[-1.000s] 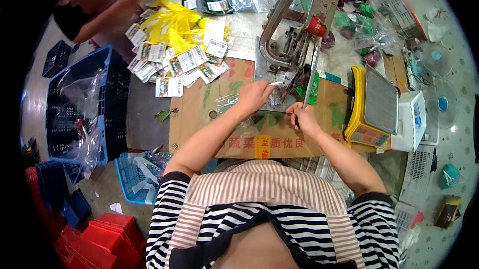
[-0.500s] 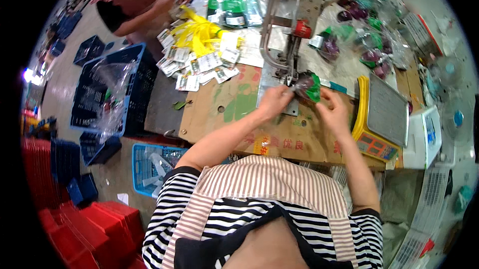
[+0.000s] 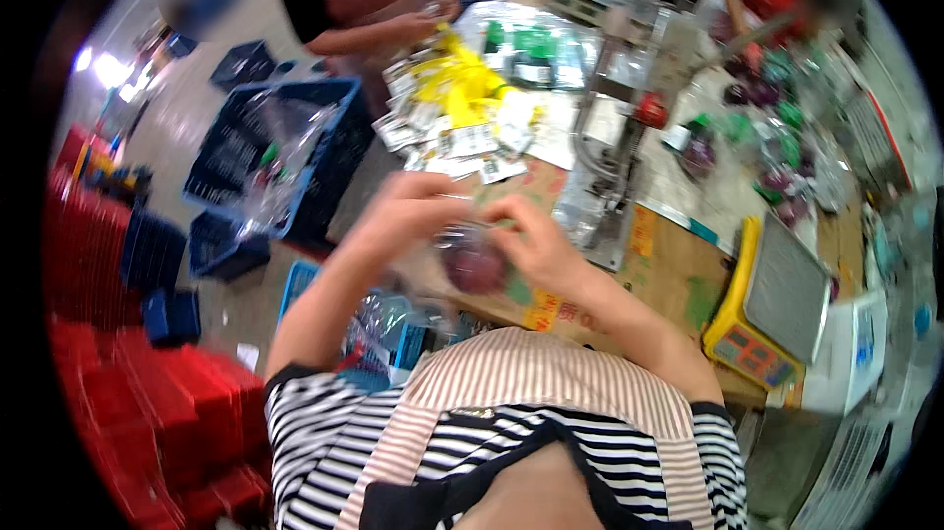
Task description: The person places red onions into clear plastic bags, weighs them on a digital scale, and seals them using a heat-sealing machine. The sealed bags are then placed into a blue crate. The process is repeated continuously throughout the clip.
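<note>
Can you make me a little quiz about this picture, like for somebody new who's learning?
1. True or false: the left hand and the right hand are both at a clear bag with a purple thing inside.

2. What colour are the strips lying by the white tags?
A) red
B) yellow
C) black

3. Fill the gap: the big blue crate stands to the ____ of both hands.

Key: 1 true; 2 B; 3 left.

Tags point(image 3: 470, 142) crowd just beyond the fingers point(image 3: 513, 207), I see, and a metal press point(image 3: 608, 142) blocks their right; past it, cardboard point(image 3: 678, 269) lies open toward the scale point(image 3: 787, 284).
</note>
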`<state>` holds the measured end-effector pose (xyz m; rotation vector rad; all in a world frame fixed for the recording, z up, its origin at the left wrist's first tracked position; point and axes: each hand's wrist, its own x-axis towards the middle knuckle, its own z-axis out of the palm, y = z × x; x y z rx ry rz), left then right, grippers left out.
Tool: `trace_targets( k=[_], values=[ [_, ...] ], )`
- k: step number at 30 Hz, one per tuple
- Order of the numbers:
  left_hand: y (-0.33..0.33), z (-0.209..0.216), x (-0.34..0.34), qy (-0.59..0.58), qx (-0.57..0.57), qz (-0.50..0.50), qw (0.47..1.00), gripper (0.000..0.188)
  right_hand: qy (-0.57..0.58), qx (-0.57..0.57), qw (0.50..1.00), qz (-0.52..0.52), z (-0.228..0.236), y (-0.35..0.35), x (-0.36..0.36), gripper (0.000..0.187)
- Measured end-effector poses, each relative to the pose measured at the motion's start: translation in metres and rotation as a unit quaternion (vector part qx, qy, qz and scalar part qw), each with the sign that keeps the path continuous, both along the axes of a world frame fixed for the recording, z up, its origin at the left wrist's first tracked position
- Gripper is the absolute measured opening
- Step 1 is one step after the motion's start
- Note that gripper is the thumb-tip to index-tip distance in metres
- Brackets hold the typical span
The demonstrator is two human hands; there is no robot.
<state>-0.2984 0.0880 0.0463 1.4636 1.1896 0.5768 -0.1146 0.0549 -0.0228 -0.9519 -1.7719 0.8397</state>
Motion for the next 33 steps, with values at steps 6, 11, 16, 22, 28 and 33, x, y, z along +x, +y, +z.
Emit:
trace_targets(
  k=[6,11,16,22,28,33],
  values=[
    [0.065,0.015,-0.158,-0.118,0.142,0.388,0.903,0.022,-0.023,-0.085,0.981,-0.174,-0.02,0.014,0.094,0.019],
    [0.144,-0.051,-0.249,0.09,0.292,0.418,0.856,0.029,0.236,-0.254,0.821,-0.454,-0.071,-0.011,0.239,0.015],
    [0.202,-0.164,-0.352,0.282,0.203,0.465,0.814,0.04,-0.025,-0.146,0.813,-0.563,-0.112,0.039,0.323,0.1],
    [0.162,-0.124,-0.237,0.55,0.305,0.377,0.679,0.036,-0.014,0.045,0.794,-0.606,-0.062,0.117,0.389,0.055],
    [0.079,-0.054,-0.098,0.149,0.513,0.24,0.81,0.014,0.182,0.035,0.845,-0.502,0.068,0.093,0.323,0.021],
    [0.001,-0.023,0.098,-0.095,0.39,-0.087,0.912,0.025,0.281,0.041,0.867,-0.411,0.098,0.042,0.286,0.019]
  ],
)
